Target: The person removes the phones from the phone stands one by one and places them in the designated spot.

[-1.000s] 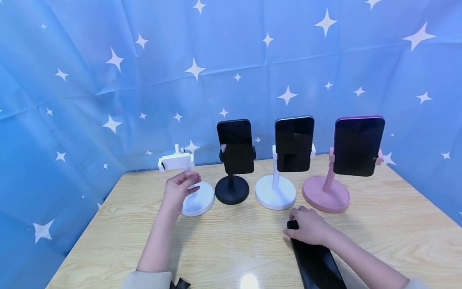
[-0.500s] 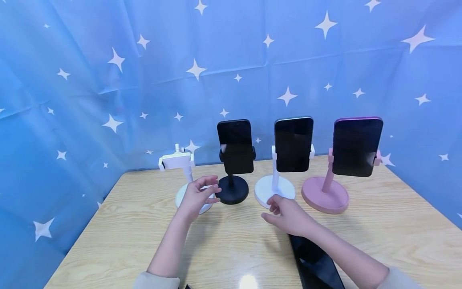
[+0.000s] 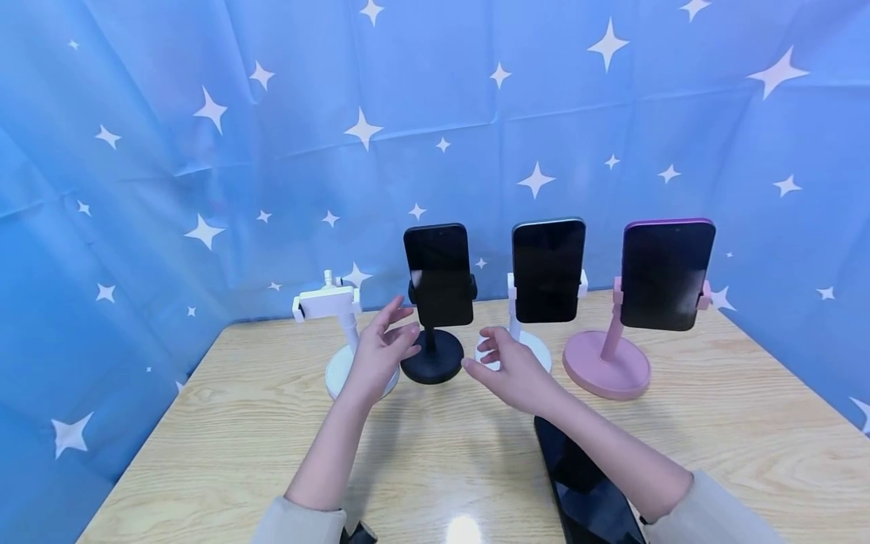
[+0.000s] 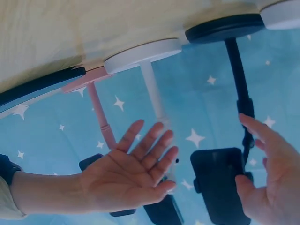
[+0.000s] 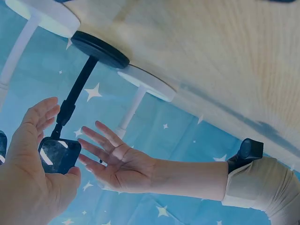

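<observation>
Both hands are raised over the table, palms facing each other and fingers loosely spread, holding nothing. My left hand [image 3: 381, 355] overlaps the edge of the black phone stand's base [image 3: 433, 361] in the head view. Its black phone [image 3: 439, 276] stands upright in the clamp. To the right of that base, my right hand [image 3: 513, 370] partly hides the round base of a white phone stand [image 3: 537, 347], which carries another phone [image 3: 548, 270]. In the left wrist view, the left fingers [image 4: 262, 131] appear beside the black stand's stem [image 4: 236, 70].
At the left stands a white phone stand [image 3: 329, 304] with a bare clamp. A pink phone stand [image 3: 607, 365] at the right holds a purple-edged phone [image 3: 667, 274]. A long glossy black slab [image 3: 591, 491] lies on the wooden table [image 3: 204, 453] under my right forearm.
My right hand has left the black slab's far end and moved left and up. The left hand has shifted right from before the bare white stand, its fingers spreading.
</observation>
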The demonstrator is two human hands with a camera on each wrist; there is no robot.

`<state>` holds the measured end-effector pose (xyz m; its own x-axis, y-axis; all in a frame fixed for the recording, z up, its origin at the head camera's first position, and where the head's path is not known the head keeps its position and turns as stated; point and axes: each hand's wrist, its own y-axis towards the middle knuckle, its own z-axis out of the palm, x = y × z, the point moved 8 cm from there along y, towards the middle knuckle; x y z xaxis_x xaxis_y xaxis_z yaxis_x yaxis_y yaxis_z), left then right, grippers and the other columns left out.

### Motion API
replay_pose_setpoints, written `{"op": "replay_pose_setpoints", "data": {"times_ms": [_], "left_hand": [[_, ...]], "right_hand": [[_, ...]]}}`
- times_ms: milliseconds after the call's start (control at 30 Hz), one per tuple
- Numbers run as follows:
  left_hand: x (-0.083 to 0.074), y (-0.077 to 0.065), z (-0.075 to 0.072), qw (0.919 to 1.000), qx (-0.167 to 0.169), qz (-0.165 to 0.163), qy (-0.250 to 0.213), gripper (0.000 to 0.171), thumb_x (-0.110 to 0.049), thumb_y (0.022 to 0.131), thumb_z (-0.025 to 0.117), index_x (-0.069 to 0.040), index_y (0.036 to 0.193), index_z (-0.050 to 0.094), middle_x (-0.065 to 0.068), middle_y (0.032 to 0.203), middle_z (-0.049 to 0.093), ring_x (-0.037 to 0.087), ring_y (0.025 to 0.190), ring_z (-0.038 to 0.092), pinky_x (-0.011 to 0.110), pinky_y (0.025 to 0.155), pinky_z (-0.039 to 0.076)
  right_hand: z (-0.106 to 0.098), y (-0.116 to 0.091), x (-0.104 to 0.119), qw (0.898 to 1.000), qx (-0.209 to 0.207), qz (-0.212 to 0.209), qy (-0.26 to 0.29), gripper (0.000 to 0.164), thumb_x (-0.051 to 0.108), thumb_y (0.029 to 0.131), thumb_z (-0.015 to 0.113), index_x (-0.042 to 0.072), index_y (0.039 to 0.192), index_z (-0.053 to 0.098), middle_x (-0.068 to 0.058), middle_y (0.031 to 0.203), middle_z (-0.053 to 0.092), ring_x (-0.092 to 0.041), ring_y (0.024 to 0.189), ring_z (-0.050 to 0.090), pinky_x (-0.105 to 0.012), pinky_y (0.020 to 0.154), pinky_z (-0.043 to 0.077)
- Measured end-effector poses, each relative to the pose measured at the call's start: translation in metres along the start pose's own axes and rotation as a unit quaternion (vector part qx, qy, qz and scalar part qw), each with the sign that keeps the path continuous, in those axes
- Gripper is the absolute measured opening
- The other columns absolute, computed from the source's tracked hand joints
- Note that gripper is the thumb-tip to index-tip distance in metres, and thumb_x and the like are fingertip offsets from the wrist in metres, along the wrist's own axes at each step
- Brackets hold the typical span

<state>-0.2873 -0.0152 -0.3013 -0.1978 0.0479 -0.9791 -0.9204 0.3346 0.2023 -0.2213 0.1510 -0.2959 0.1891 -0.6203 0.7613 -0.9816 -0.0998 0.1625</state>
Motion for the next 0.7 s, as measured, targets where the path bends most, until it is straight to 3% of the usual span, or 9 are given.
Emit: {"op": "replay_pose_setpoints", "data": {"times_ms": [200, 700], "left_hand": [[-0.013, 0.007, 0.003, 0.9997, -0.004, 0.024, 0.000, 0.059, -0.007, 0.092, 0.052, -0.006, 0.144, 0.024, 0.018, 0.135, 0.038, 0.032, 0.118, 0.048, 0.044, 0.087, 0.047], [-0.029, 0.016, 0.007, 0.9976, -0.010, 0.049, 0.048, 0.050, -0.009, 0.096, 0.045, -0.013, 0.143, 0.030, 0.015, 0.133, 0.040, 0.028, 0.116, 0.051, 0.042, 0.087, 0.048]], "right_hand": [[-0.003, 0.009, 0.005, 1.000, -0.010, 0.009, 0.020, 0.061, 0.028, 0.091, 0.054, -0.005, 0.135, 0.028, -0.020, 0.124, 0.050, -0.031, 0.111, 0.053, -0.043, 0.088, 0.047], [-0.010, 0.025, 0.028, 0.997, -0.043, -0.046, 0.053, 0.060, 0.025, 0.097, 0.041, -0.007, 0.140, 0.015, -0.025, 0.135, 0.037, -0.038, 0.121, 0.044, -0.052, 0.096, 0.037]]}}
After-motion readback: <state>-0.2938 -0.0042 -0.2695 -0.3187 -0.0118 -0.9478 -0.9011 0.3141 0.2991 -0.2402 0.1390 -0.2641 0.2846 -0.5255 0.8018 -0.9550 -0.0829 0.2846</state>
